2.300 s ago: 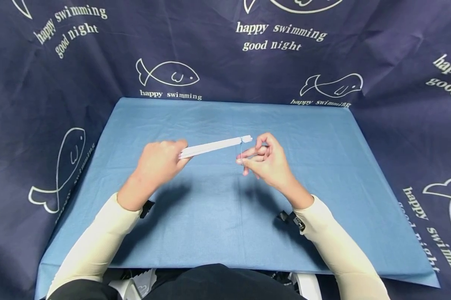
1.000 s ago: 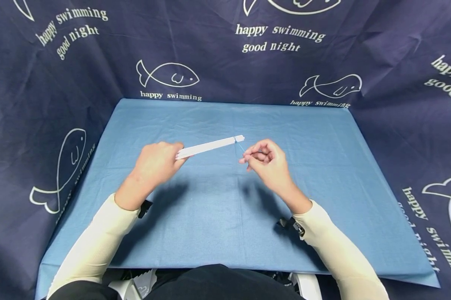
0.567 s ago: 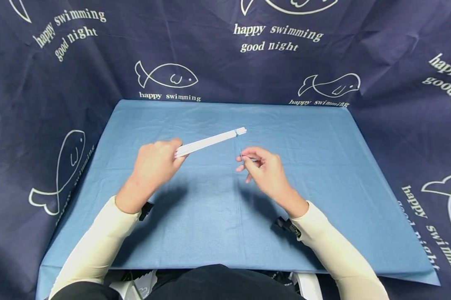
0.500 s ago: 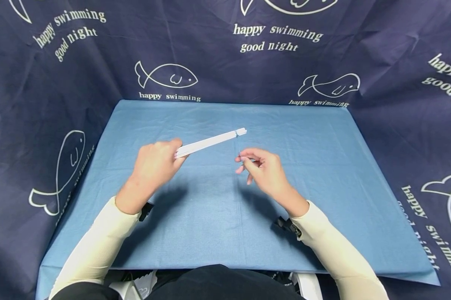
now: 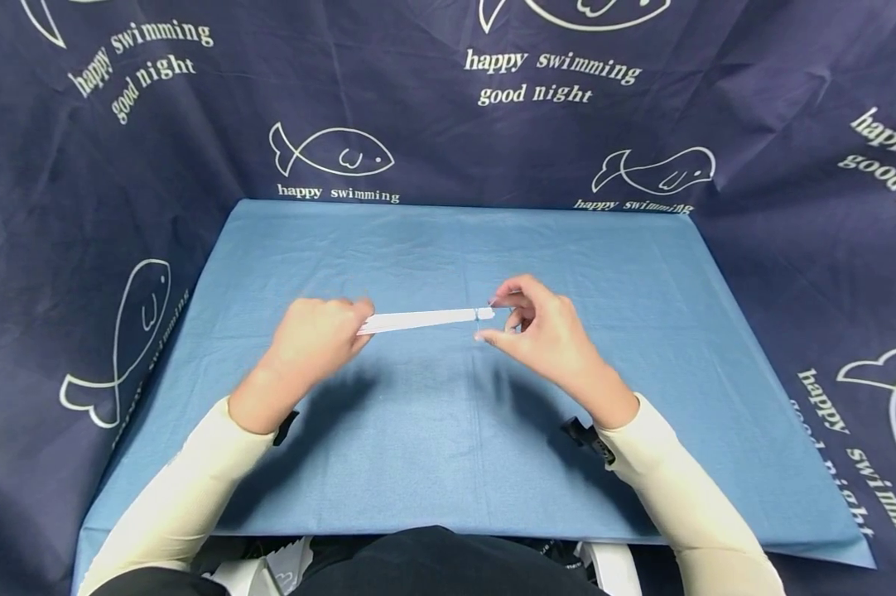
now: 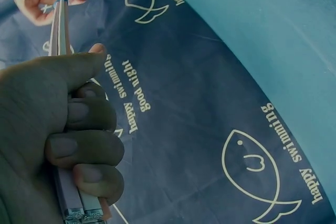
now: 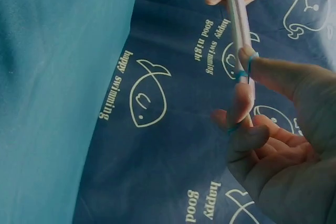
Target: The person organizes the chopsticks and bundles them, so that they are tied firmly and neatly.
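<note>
My left hand [image 5: 315, 341] grips the thick end of a bundle of pale, slim chopsticks [image 5: 421, 320], held above the table and pointing right, almost level. In the left wrist view the fingers curl round the bundle, and squared butt ends [image 6: 84, 212] show below the little finger. A thin blue rubber band [image 7: 240, 75] goes round the narrow end. My right hand [image 5: 551, 335] is at that end, thumb and fingers spread about the tips. The right wrist view has a loop of the band over the thumb [image 7: 273, 72] and blue showing at a fingertip.
A blue cloth [image 5: 388, 463] covers the table. Dark navy fabric [image 5: 448, 141] printed with white fish and lettering hangs behind it and at both sides. Small black devices [image 5: 590, 439] sit at the wrists. A white chair part [image 5: 615, 569] shows at the near edge.
The chopsticks have come down from a slant to nearly level. My right hand, earlier pulling the band below the tips, has risen and opened its thumb and fingers around the end.
</note>
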Demonstrator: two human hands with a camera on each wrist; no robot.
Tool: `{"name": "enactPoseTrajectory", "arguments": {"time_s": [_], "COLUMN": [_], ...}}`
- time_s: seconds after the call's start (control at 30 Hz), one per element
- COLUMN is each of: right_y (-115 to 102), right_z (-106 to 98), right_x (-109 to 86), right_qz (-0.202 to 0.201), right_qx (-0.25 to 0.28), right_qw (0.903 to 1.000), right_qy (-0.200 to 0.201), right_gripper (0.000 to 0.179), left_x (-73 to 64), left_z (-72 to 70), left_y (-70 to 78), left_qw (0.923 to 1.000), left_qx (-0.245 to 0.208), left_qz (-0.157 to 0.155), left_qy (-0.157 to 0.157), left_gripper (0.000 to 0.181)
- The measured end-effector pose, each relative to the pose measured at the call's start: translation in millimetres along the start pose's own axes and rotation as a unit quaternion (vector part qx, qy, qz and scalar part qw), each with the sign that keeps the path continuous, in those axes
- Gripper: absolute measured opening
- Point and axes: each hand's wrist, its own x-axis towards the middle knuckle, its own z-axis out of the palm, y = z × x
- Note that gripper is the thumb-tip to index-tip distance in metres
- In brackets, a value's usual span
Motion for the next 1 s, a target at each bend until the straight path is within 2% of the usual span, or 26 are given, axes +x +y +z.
{"name": "enactPoseTrajectory", "arguments": {"time_s": [0.1,0.2,0.4,0.57,0.73,0.93,1.0], "right_y": [-3.9,-10.0,-20.6,-22.8,-14.5,-9.2,-8.8], "right_z": [-4.5,-7.7,-8.7,-5.0,0.6,9.4,11.3], "right_x": [0.3,4.4,19.8,33.8,38.5,34.5,33.3], "right_qz": [-0.012,-0.021,-0.018,-0.050,-0.071,-0.090,-0.092], "right_qx": [-0.029,-0.063,-0.081,-0.083,-0.035,-0.012,0.014], "right_qw": [0.9990,0.9944,0.9730,0.9561,0.9544,0.9664,0.9695], "right_qy": [-0.031,-0.083,-0.216,-0.277,-0.288,-0.240,-0.227], "right_gripper": [0.052,0.053,0.041,0.034,0.030,0.027,0.026], "left_x": [-0.7,0.4,4.8,8.1,8.1,8.3,8.7], "left_z": [3.8,6.5,8.8,9.9,6.6,-0.6,-3.7], "left_y": [1.5,4.8,10.6,7.6,3.6,2.6,2.9], "left_qw": [0.9999,0.9995,0.9963,0.9921,0.9903,0.9914,0.9916], "left_qx": [0.005,-0.001,-0.019,-0.051,-0.073,-0.078,-0.084], "left_qz": [0.013,0.023,0.063,0.097,0.094,0.080,0.074], "left_qy": [-0.003,-0.022,-0.056,-0.061,-0.072,-0.069,-0.066], "left_gripper": [0.022,0.022,0.021,0.018,0.017,0.014,0.015]}}
